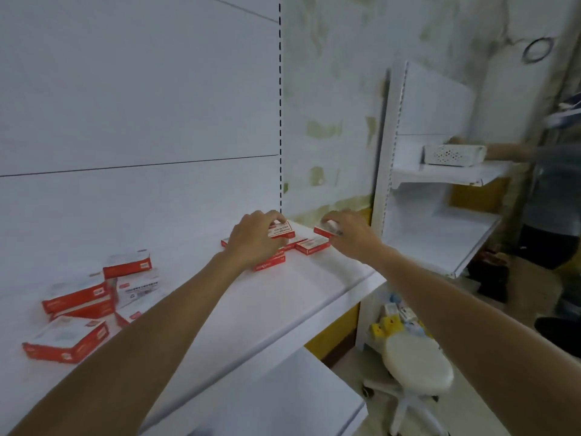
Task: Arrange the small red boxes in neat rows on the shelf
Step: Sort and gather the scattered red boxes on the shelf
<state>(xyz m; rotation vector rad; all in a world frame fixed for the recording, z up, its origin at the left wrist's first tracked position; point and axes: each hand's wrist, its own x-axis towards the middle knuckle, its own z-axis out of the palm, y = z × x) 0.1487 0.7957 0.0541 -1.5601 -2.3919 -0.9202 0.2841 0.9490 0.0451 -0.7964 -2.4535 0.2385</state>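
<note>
A white shelf (220, 309) carries red-and-white boxes. At its far right corner lie several flat boxes (311, 247) side by side. My left hand (256, 239) reaches over them and grips one box (283, 231) from above, lifted slightly over the others. Just right of it, my right hand (347, 231) pinches another box (325, 230) by its end, held above the shelf edge. A loose heap of several boxes (91, 297) sits at the shelf's left, some stacked and tilted.
The shelf's white back panel (141, 105) rises behind the boxes. A second white shelving unit (440, 184) stands to the right with a perforated white basket (452, 155) that another person's arm (509, 151) reaches for. A white round stool (416, 361) stands below on the floor.
</note>
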